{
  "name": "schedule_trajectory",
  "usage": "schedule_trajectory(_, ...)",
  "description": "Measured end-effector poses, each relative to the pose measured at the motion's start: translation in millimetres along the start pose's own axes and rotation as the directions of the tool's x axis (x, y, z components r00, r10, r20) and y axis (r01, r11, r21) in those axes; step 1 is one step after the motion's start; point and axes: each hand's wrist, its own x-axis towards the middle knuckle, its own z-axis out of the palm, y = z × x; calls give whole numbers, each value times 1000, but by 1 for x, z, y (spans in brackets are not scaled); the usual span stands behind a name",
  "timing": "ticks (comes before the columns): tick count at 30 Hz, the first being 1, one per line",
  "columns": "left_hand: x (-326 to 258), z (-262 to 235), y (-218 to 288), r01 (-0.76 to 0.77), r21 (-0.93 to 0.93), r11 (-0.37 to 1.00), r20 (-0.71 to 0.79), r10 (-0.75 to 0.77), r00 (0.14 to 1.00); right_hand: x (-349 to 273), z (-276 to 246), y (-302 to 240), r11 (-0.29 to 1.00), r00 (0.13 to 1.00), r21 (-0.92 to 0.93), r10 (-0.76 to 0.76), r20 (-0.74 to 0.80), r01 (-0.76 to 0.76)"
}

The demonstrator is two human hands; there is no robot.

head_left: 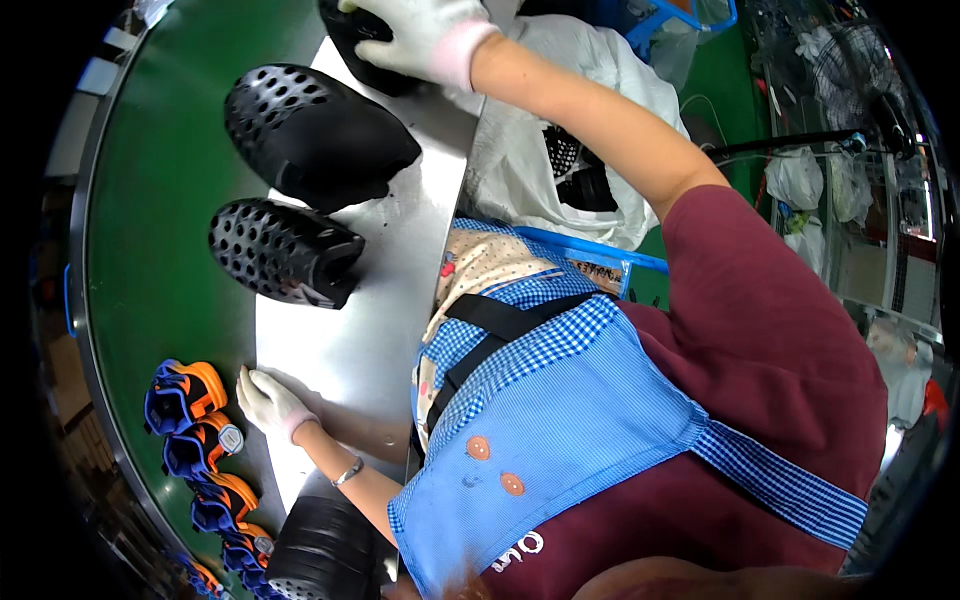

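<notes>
My right hand (425, 38), in a white glove with a pink cuff, is at the top edge, its thumb and fingers around a black shoe-shaped form (372, 62) that is partly out of view. Below it lie a larger black form (325, 140) and a smaller one (283, 250), both perforated with round holes at one end. My left hand (272, 402), gloved too, is low over the metal tabletop (340, 350), fingers stretched out and holding nothing. Close beside its fingertips stands a row of blue, black and orange sneakers (190, 395).
Several stacked black forms (325, 550) stand below my left forearm. A green surface (150, 250) runs along the metal tabletop. A white sack (520, 160) holding black pieces is to the right of the tabletop, near a blue crate (680, 15).
</notes>
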Motion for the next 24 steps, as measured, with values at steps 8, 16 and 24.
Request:
schedule_trajectory(8, 3, -8, 2, 62, 58, 996, 44, -64, 997, -5, -22, 32, 985, 984, -5, -175, -42, 175)
schedule_trajectory(16, 3, -20, -27, 110, 162, 981, 36, -117, 993, -89, -62, 84, 957, 976, 203, 192, 100, -209)
schedule_trajectory(24, -7, -37, -36, 271, 400, 876, 69, -323, 944, -342, 16, 184, 406, 228, -392, 876, 425, -826)
